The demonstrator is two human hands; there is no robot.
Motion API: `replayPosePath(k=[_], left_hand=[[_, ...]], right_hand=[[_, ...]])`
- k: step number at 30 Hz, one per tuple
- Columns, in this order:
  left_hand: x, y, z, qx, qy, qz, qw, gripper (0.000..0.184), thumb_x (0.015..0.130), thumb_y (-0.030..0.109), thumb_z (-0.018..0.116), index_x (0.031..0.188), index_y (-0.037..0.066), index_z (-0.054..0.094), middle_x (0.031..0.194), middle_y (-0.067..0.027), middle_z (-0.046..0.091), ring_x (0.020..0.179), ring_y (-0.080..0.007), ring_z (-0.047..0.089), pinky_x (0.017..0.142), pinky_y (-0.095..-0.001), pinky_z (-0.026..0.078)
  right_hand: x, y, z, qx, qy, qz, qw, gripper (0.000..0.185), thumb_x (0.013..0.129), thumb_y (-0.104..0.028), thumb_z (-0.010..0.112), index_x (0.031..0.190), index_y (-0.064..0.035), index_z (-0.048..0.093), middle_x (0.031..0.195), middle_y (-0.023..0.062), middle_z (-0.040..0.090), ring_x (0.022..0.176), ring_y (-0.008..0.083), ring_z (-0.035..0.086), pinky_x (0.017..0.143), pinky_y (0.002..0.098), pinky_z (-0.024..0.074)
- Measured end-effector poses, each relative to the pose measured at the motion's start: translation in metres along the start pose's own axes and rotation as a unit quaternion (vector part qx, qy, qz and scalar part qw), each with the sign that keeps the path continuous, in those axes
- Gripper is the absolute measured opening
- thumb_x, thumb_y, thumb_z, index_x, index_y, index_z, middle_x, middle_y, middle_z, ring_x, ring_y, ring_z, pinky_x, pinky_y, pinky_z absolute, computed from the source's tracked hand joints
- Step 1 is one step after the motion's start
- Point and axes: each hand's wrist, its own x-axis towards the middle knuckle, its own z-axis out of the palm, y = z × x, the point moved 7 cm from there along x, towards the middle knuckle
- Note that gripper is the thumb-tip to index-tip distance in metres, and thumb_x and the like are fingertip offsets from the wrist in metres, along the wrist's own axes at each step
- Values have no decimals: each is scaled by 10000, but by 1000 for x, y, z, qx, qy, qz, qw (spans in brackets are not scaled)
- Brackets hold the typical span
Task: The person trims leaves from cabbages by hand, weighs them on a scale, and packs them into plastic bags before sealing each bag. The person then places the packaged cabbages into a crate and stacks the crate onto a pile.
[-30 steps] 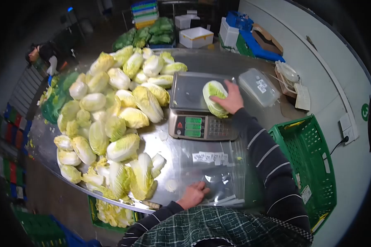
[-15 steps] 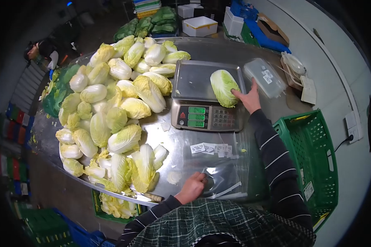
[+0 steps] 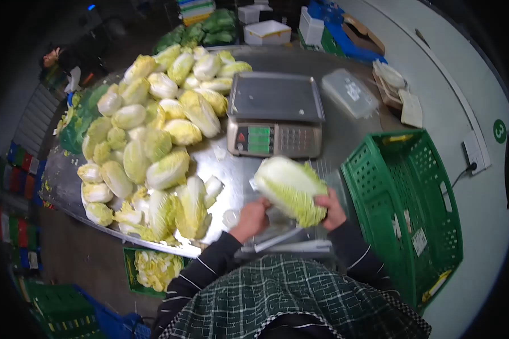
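Note:
One napa cabbage [image 3: 288, 186], pale at its base and green at the leaf end, is tilted above the table in front of me. My right hand [image 3: 331, 210] grips its leafy end from the right. To its left, my left hand [image 3: 251, 220] is closed in a pinch at the edge of a clear plastic bag [image 3: 274, 227], which lies partly under the cabbage and is blurred. The digital scale [image 3: 274, 97] stands behind the cabbage with a bare pan and a lit green display. A large pile of napa cabbages [image 3: 136, 155] covers the table's left side.
A green crate [image 3: 373, 192] stands at the right. Behind it on the table lies a stack of clear bags [image 3: 350, 93]. A crate of loose leaves [image 3: 152, 270] sits below the front edge. Another person [image 3: 68, 62] is at the far left.
My right hand has lifted the napa cabbage off the scale and brought it toward me, over the plastic bag. My left hand has shifted slightly left and up. The view has moved a little.

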Motion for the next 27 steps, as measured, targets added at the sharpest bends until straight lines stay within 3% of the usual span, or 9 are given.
replayPosePath(k=[6, 12, 16, 18, 20, 22, 24, 26, 27], left_hand=[[-19, 38, -33, -96, 23, 79, 992, 646, 614, -60, 543, 1243, 76, 487, 1325, -159, 464, 1035, -343, 566, 816, -396, 499], [-52, 135, -18, 85, -1, 325, 942, 700, 647, 11, 596, 1321, 72, 417, 1388, -102, 419, 756, -287, 647, 599, -367, 535], [-83, 140, -15, 119, -38, 407, 905, 656, 697, 60, 571, 1334, 76, 414, 1396, -98, 414, 706, -236, 619, 606, -339, 517], [-105, 141, -23, 154, 1, 452, 879, 615, 722, 85, 556, 1324, 76, 432, 1388, -96, 426, 723, -190, 589, 630, -298, 485], [-116, 128, -12, 154, 47, 427, 890, 646, 713, 100, 589, 1336, 85, 421, 1387, -125, 418, 795, -228, 581, 664, -308, 460], [-106, 80, -29, 57, 310, 60, 947, 514, 732, 102, 601, 1238, 61, 518, 1233, -207, 535, 783, -318, 593, 662, -378, 470], [-95, 18, 43, -100, -28, -129, 986, 317, 752, 93, 581, 1052, -8, 598, 949, -283, 609, 770, -406, 594, 670, -449, 469], [-109, 61, 41, -191, 80, 101, 973, 211, 778, 57, 544, 964, 3, 628, 795, -219, 642, 746, -375, 630, 661, -388, 487], [-112, 68, 34, -189, -1, 58, 980, 205, 784, 74, 556, 965, 20, 636, 781, -204, 645, 729, -348, 639, 651, -372, 492]], right_hand=[[-74, 29, -16, -206, 28, -133, 969, 748, 622, -97, 780, 1272, 47, 440, 1150, 146, 561, 1066, 229, 555, 916, 317, 436], [-90, 35, 7, -557, 102, -304, 766, 828, 552, -169, 814, 1264, 30, 441, 1116, 213, 548, 1028, 358, 549, 885, 413, 462], [-97, 67, -14, -309, 154, -201, 917, 678, 685, -88, 735, 1260, 68, 413, 1130, 170, 569, 1019, 230, 573, 870, 332, 474], [-103, 72, -18, -299, 159, -234, 911, 583, 739, -2, 666, 1259, 74, 413, 1141, 147, 572, 992, 174, 573, 846, 297, 478], [-104, 87, -20, -104, 153, -116, 976, 550, 747, 44, 635, 1254, 72, 423, 1121, 139, 587, 970, 177, 591, 832, 300, 488], [-106, 83, -9, -35, 163, -88, 982, 520, 747, 43, 643, 1228, 64, 448, 1071, 122, 606, 942, 180, 605, 809, 299, 497], [-98, 97, -2, 87, 149, 3, 985, 494, 755, -14, 672, 1199, 58, 469, 1035, 111, 616, 929, 185, 611, 793, 300, 501], [-71, 106, -1, 133, 147, -8, 980, 506, 748, -48, 693, 1198, 42, 481, 1065, 112, 607, 951, 182, 605, 794, 298, 496], [-58, 104, 4, 74, 142, -35, 987, 545, 744, -58, 700, 1224, 44, 465, 1079, 117, 599, 973, 191, 595, 817, 299, 487]])
